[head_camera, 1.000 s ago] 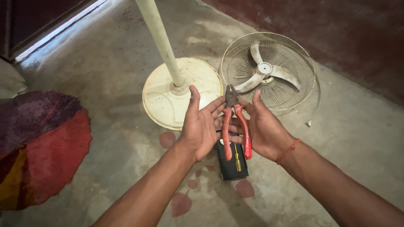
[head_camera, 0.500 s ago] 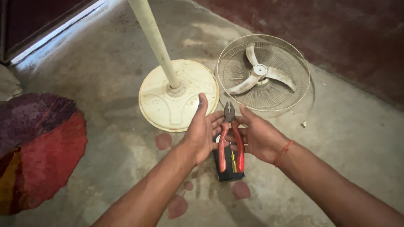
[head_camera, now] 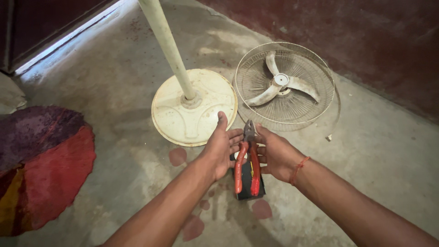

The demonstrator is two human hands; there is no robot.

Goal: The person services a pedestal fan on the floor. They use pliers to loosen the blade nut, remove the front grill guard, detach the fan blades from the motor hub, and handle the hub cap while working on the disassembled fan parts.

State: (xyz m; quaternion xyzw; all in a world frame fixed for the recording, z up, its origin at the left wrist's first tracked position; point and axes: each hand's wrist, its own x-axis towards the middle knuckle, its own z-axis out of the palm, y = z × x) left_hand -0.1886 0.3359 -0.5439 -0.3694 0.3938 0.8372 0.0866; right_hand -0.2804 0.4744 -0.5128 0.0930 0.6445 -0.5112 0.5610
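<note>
centre of the frame, a little below the middle: both hands meet over a pair of red-handled pliers (head_camera: 247,160). the left hand (head_camera: 221,148) comes in from the lower left, palm turned toward the tool, thumb up, fingers stretched out and together, their tips against the left handle. the right hand (head_camera: 274,154) comes in from the lower right, a red thread band (head_camera: 298,169) on its wrist; its fingers are curled against the right handle near the joint. the pliers point up the frame, metal nose shut, handles slightly spread toward the bottom. whether either hand grips tightly or only steadies the tool: cannot tell.

directly under the handles, on the floor: a small black pouch (head_camera: 248,186) with a yellow mark, partly covered by the tool.

upper middle: round cream fan base (head_camera: 193,108) with its pole (head_camera: 166,43) rising out through the top edge. the left hand's thumb overlaps the base's lower right rim in the picture.

upper right: wire fan guard (head_camera: 287,86) lying flat, three-blade propeller (head_camera: 280,84) inside it, just beside the base.

left edge: red and purple rug (head_camera: 39,160).

floor: bare grey concrete (head_camera: 114,91), dark blotches near the forearms.
</note>
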